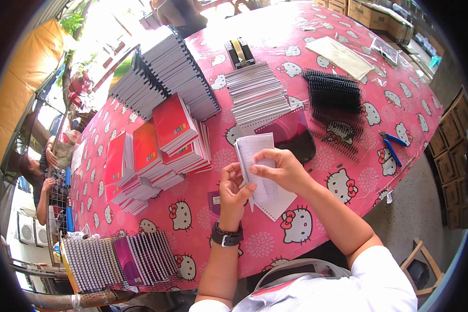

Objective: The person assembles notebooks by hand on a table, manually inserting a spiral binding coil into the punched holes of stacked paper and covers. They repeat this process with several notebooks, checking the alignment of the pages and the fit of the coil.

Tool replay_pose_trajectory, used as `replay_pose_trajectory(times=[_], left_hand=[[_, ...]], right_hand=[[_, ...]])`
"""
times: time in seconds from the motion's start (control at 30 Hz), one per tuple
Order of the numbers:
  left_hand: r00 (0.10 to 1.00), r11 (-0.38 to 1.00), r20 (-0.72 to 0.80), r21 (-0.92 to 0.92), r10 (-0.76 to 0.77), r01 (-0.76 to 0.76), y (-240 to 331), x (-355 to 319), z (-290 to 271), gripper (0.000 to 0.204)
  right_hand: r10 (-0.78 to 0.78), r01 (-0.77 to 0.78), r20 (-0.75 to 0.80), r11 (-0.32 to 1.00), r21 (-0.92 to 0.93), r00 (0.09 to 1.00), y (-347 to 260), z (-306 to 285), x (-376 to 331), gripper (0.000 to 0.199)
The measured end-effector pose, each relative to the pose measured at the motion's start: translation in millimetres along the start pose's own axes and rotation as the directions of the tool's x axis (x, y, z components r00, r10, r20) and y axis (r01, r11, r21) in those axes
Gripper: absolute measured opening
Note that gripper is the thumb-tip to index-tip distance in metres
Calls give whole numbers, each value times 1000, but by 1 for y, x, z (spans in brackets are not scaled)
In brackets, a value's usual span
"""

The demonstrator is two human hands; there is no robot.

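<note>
A thin sheaf of pale lined pages (264,188) stands tilted over the table in front of me. My left hand (235,191) grips its left edge, thumb on one side and fingers on the other. Curled at the upper part of the pages is my right hand (280,167), with thumb and fingertips pinched on them. Under the sheaf lies a white sheet with punched holes (276,206). Just beyond are a purple cover (282,128) and a dark rounded object (306,148), partly hidden. Further off stand stacks of punched pages (257,93).
Red-covered booklets (174,122) are piled at left, before tall spiral-bound stacks (177,73). Bound notebooks (117,260) sit at the near left edge. Black binding coils (334,96), blue-handled pliers (392,148) and a tape dispenser (239,52) lie on the pink patterned tablecloth (317,179). Another person (39,174) is far left.
</note>
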State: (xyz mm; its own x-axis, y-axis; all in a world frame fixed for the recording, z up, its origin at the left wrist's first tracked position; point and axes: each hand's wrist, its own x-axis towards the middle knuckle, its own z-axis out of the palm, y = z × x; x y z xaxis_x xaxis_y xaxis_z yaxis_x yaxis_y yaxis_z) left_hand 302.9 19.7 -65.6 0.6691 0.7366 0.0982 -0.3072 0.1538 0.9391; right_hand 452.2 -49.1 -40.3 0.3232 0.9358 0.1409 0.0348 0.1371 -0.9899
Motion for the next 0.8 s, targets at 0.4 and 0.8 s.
replay_pose_trajectory(times=[0.4,0.8], left_hand=[[1000,999,-6,24,-25,25,3,-1,2,55],[999,1000,-20,-14,-27,26,-4,2,-5,57]], right_hand=[[52,-44,-92,995,84,994,19,0,2,17],[86,-85,-31,995,49,996,12,0,7,22]])
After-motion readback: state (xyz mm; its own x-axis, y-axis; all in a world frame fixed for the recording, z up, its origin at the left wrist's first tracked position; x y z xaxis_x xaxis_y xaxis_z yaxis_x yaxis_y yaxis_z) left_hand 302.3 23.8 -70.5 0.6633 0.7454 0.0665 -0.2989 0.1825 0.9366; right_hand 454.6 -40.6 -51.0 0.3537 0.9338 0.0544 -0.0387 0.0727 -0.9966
